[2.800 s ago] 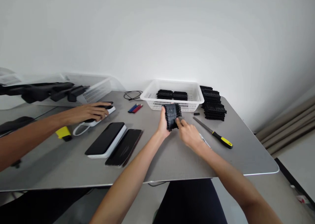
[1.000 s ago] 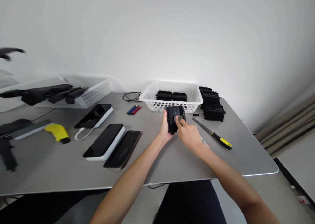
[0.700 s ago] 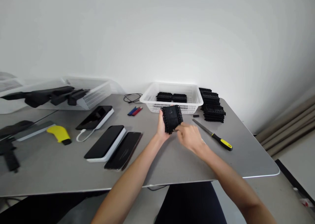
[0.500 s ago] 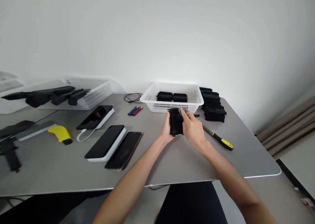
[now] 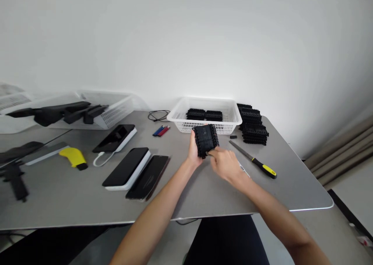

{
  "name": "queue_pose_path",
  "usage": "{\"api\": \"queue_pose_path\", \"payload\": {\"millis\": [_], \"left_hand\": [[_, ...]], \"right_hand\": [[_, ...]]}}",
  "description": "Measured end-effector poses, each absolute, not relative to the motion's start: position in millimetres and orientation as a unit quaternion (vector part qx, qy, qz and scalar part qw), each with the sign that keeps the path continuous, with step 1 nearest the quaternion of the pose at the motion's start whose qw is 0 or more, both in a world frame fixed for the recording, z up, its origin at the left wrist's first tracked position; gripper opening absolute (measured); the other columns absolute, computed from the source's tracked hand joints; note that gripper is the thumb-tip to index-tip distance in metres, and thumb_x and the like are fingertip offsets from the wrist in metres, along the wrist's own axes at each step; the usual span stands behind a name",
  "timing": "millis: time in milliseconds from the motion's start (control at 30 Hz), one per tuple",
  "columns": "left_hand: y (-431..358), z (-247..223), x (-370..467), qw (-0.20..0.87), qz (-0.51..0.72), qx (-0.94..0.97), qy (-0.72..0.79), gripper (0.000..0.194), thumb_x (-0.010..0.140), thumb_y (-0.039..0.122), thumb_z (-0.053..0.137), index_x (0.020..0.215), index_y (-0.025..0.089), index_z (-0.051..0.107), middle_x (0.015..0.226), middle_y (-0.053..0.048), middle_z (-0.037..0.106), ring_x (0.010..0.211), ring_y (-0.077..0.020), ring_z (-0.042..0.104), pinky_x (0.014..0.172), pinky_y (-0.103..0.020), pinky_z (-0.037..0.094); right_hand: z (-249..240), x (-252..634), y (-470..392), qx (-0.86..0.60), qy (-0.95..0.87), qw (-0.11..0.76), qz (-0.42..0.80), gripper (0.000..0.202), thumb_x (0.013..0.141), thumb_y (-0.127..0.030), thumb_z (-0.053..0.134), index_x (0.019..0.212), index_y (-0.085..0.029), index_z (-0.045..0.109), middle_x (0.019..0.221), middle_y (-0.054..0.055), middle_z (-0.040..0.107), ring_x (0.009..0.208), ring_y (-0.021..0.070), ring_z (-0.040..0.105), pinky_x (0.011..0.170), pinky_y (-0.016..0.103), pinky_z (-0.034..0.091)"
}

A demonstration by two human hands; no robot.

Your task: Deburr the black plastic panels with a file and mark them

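Observation:
A square black plastic part [image 5: 205,139] with toothed edges is tilted up in front of the white basket. My left hand [image 5: 193,150] is closed around its left side, the thumb along the edge. At the part's lower right corner, the fingers of my right hand [image 5: 225,162] are pinched together; what sits between them is hidden. A slim white stick with dark lettering [image 5: 244,169] shows beside my right hand, and I cannot tell whether it is held or lies on the table. To the right lies a file [image 5: 264,168] with a black and yellow handle.
The white basket [image 5: 204,127] holds more black parts [image 5: 196,114]. Stacks of similar parts [image 5: 254,133] stand right of it. A small black cap [image 5: 233,136], lighters [image 5: 161,131], a phone [image 5: 148,176], power banks [image 5: 126,168] and a yellow-handled tool [image 5: 72,157] lie about the grey table [image 5: 186,206].
My right hand has moved from the part's upper face down to its lower right corner. The part has turned in my left hand and shifted slightly left and up.

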State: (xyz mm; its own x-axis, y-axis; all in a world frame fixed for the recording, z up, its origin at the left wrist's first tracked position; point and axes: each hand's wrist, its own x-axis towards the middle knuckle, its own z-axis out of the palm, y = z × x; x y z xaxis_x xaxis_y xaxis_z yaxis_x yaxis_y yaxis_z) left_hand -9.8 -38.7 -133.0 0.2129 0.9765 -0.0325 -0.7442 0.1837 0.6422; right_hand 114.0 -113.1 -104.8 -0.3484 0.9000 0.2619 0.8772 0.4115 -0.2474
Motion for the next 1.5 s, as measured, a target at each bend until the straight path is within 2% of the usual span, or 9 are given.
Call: {"api": "queue_pose_path", "payload": {"millis": [133,233,533,733,867,967,1033,1300,1500], "left_hand": [[-42.4,-133.8,-2.3,0.75,0.565,0.267,0.216,0.064,0.089,0.066,0.037,0.126,0.021,0.063,0.112,-0.008,0.072,0.108,-0.0257,0.065,0.094,-0.037,0.051],[-46.3,-138.2,6.4,0.759,0.553,0.279,0.201,0.058,0.09,0.062,0.04,0.126,0.022,0.062,0.116,-0.007,0.071,0.117,-0.0256,0.061,0.1,-0.036,0.047],[-46.5,-142.1,8.4,0.77,0.533,0.261,0.234,0.067,0.087,0.069,0.038,0.121,0.019,0.066,0.11,-0.009,0.072,0.109,-0.0278,0.064,0.093,-0.038,0.051],[-38.2,-133.2,-8.6,0.741,0.585,0.243,0.221,0.069,0.088,0.069,0.035,0.125,0.019,0.063,0.107,-0.009,0.073,0.098,-0.0262,0.068,0.087,-0.039,0.054],[-38.3,-136.7,-5.6,0.753,0.569,0.25,0.215,0.07,0.087,0.07,0.037,0.126,0.018,0.062,0.109,-0.01,0.072,0.1,-0.026,0.067,0.09,-0.038,0.052],[-42.8,-140.1,3.4,0.769,0.546,0.262,0.204,0.066,0.087,0.068,0.041,0.127,0.019,0.062,0.112,-0.009,0.071,0.107,-0.0256,0.065,0.096,-0.037,0.049],[-47.2,-141.3,9.9,0.776,0.533,0.273,0.199,0.063,0.087,0.066,0.043,0.127,0.021,0.061,0.114,-0.007,0.071,0.112,-0.0253,0.063,0.098,-0.036,0.047],[-48.2,-146.0,9.5,0.781,0.514,0.269,0.233,0.066,0.085,0.07,0.043,0.124,0.021,0.063,0.113,-0.008,0.071,0.11,-0.0269,0.063,0.094,-0.038,0.05],[-37.1,-140.7,-2.7,0.744,0.577,0.258,0.216,0.068,0.086,0.07,0.039,0.126,0.021,0.062,0.108,-0.008,0.072,0.098,-0.0252,0.067,0.087,-0.038,0.053]], "right_hand": [[-101.8,122.1,-100.6,-0.506,-0.755,0.41,0.079,0.047,0.092,-0.012,0.029,0.13,-0.016,0.057,0.096,0.008,0.065,0.088,0.0171,0.061,0.081,0.031,0.049],[-103.7,119.6,-91.2,-0.481,-0.742,0.458,0.095,0.05,0.095,-0.016,0.027,0.141,-0.014,0.046,0.097,0.008,0.062,0.086,0.0162,0.059,0.08,0.031,0.05],[-111.7,106.5,-95.5,-0.524,-0.809,0.256,0.076,0.054,0.089,-0.012,0.032,0.141,-0.013,0.045,0.112,0.013,0.061,0.092,0.0205,0.061,0.08,0.033,0.049],[-98.5,100.9,-113.9,-0.508,-0.854,0.103,0.034,0.041,0.093,-0.019,0.035,0.127,-0.017,0.057,0.106,0.011,0.065,0.078,0.0217,0.065,0.07,0.034,0.048],[-93.8,112.1,-110.7,-0.508,-0.843,0.169,0.053,0.033,0.09,-0.016,0.038,0.098,-0.019,0.07,0.094,0.007,0.067,0.082,0.0196,0.065,0.073,0.031,0.047],[-94.4,120.3,-103.2,-0.527,-0.795,0.298,0.046,0.044,0.089,-0.011,0.034,0.121,-0.017,0.063,0.104,0.009,0.065,0.09,0.0188,0.063,0.079,0.03,0.049],[-95.1,121.3,-98.4,-0.547,-0.77,0.327,0.029,0.052,0.09,-0.011,0.03,0.138,-0.015,0.05,0.113,0.012,0.062,0.09,0.0191,0.062,0.078,0.032,0.05],[-94.8,108.4,-101.8,-0.574,-0.805,0.149,0.011,0.056,0.091,-0.013,0.031,0.147,-0.016,0.037,0.121,0.015,0.059,0.085,0.021,0.065,0.072,0.034,0.05],[-98.7,107.4,-114.0,-0.505,-0.853,0.121,0.045,0.036,0.09,-0.017,0.038,0.117,-0.018,0.063,0.1,0.009,0.066,0.077,0.0203,0.065,0.066,0.031,0.045]]}}
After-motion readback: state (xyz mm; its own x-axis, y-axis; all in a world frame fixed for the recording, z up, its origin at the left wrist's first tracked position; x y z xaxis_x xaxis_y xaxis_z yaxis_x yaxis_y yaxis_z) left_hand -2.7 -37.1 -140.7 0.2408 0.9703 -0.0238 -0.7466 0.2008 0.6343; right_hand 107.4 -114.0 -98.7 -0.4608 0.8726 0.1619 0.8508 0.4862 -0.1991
